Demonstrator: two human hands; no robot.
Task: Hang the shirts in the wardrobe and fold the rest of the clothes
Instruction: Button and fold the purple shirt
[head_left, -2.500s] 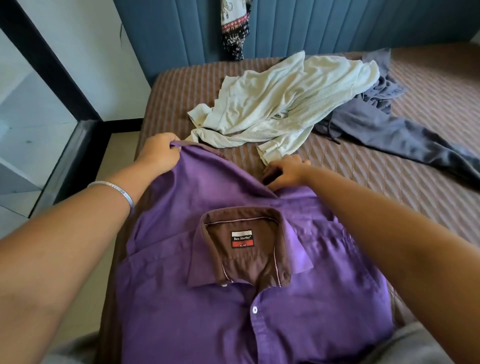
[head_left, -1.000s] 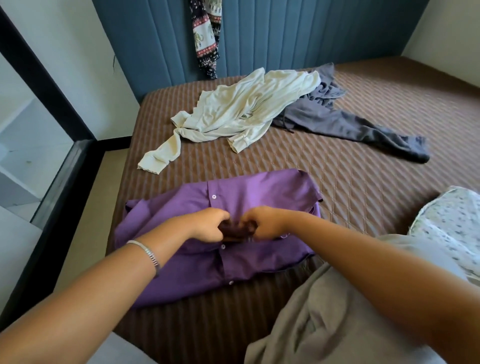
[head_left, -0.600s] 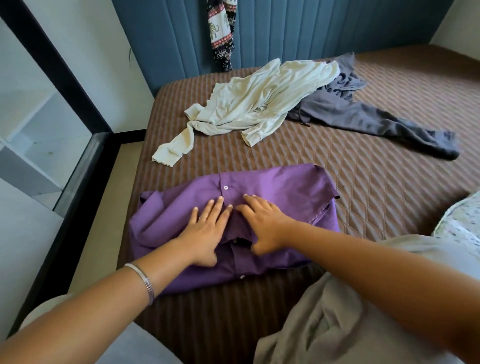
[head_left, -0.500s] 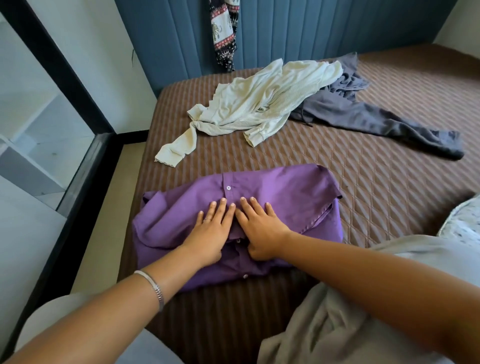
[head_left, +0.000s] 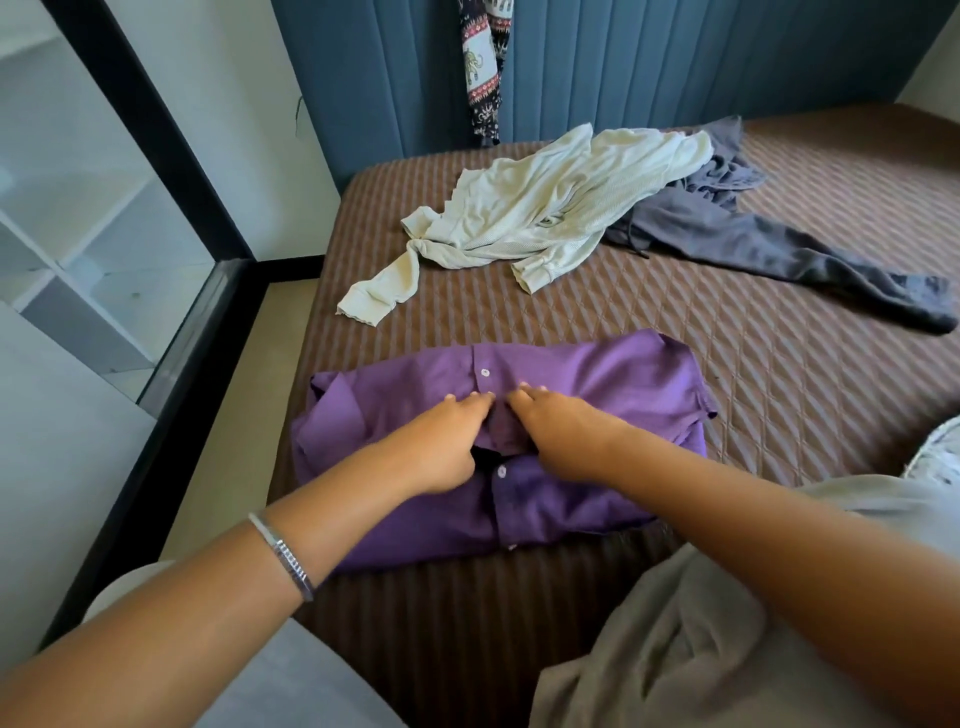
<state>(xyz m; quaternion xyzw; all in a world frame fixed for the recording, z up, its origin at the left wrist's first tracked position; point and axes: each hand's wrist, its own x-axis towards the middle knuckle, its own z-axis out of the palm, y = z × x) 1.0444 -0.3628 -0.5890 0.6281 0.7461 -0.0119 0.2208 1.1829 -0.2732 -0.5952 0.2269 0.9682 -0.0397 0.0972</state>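
Note:
A purple button shirt (head_left: 597, 379) lies folded into a wide rectangle near the front edge of the brown quilted bed (head_left: 779, 374). My left hand (head_left: 447, 441) and my right hand (head_left: 561, 431) lie side by side on the shirt's middle, on either side of its brown collar, with the fingers stretched forward and pressing the cloth flat. Further back on the bed a cream long-sleeved top (head_left: 540, 208) lies crumpled. Grey trousers (head_left: 769, 244) stretch out to its right, partly under the top.
A blue padded headboard (head_left: 675, 67) stands behind the bed, with a patterned cloth (head_left: 483, 62) hanging over it. A black-framed glass panel (head_left: 171, 270) and white shelves are to the left, past a strip of floor. A printed fabric (head_left: 940, 457) shows at the right edge.
The shirt was folded over from lying open with its collar up. My hands moved from gripping its far edge to its middle and flattened; since half a second ago they barely shifted.

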